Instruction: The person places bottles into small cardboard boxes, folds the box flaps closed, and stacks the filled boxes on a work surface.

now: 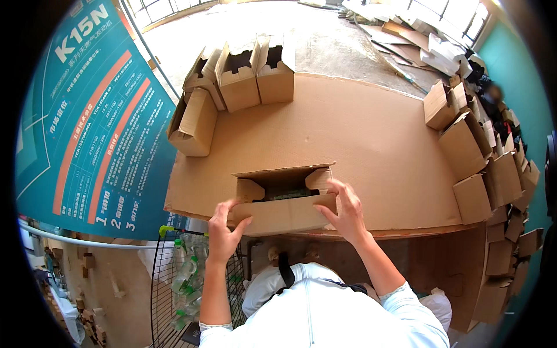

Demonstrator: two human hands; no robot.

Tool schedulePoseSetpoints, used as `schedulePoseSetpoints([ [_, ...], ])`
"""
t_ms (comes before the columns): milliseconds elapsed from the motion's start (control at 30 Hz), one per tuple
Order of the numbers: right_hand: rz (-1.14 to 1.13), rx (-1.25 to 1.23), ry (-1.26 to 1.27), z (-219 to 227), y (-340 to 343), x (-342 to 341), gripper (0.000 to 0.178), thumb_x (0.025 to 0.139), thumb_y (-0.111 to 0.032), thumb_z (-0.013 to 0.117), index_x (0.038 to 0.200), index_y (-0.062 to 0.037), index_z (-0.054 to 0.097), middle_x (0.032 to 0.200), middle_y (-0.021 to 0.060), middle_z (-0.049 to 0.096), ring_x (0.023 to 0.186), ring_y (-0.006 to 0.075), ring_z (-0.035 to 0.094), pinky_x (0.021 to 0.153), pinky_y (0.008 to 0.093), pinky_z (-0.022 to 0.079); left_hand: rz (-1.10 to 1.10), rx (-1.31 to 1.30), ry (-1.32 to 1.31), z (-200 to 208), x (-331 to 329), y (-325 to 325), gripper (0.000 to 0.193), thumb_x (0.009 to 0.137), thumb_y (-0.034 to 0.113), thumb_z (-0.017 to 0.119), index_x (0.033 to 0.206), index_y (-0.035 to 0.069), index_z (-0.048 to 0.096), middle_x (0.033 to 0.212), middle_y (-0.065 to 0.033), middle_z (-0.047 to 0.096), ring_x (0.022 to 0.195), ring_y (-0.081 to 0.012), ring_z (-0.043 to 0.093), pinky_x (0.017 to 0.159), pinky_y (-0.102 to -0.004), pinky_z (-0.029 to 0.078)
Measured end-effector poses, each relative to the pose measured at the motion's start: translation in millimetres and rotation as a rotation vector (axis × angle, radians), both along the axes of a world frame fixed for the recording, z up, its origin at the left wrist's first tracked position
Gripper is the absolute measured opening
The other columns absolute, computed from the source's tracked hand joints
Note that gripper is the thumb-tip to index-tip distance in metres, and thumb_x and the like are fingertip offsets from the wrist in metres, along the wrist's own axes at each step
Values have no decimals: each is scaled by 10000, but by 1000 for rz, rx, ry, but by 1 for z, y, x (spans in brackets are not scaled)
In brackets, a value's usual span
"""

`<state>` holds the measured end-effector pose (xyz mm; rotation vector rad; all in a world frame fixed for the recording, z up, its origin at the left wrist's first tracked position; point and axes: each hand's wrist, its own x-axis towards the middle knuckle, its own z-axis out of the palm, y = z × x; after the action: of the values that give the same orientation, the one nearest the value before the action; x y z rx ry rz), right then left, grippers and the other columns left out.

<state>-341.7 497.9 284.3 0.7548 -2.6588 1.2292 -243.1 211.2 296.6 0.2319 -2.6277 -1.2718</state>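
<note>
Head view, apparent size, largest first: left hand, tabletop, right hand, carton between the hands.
1. Cardboard tabletop
2. Open carton between the hands
3. Left hand and right hand: look about alike, so not ranked against each other.

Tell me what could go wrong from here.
The open box sits at the near edge of the table, between the left hand and the right hand; an uneven pull might tip it off. The upright boxes at the far left stand close to the edge too, and could fall if bumped.
</note>
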Motion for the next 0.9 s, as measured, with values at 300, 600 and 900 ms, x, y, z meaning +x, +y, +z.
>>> schedulePoseSetpoints([
  [300, 388, 450, -102, 18, -19, -63, 858, 759, -516, 744, 1428, -81, 427, 1524, 161, 316, 1411, 354, 280, 1165, 517, 232, -197, -345, 156, 0, -26, -17, 548, 707, 121, 806, 1185, 27, 558, 1350, -155, 518, 1318, -361, 433, 1103, -448, 355],
  [600, 505, 825, -64, 36, -26, -41, 1267, 540, -622, 821, 1549, -216, 172, 1583, 216, 96, 1442, 461, 105, 1160, 575, 207, -247, 126, 126, -30, -2, -20, 616, 878, 368, 694, 1367, 54, 489, 1497, -193, 377, 1375, -370, 378, 1122, -435, 317],
  [900, 422, 836, 3, 36, -29, -35, 1172, 560, -440, 840, 1530, -197, 229, 1527, 199, 251, 1391, 416, 246, 974, 515, 481, -148, 195, -267, -116, 36, -4, 761, 760, 191, 816, 1391, 17, 428, 1179, -213, 588, 1037, -308, 651, 735, -395, 568],
])
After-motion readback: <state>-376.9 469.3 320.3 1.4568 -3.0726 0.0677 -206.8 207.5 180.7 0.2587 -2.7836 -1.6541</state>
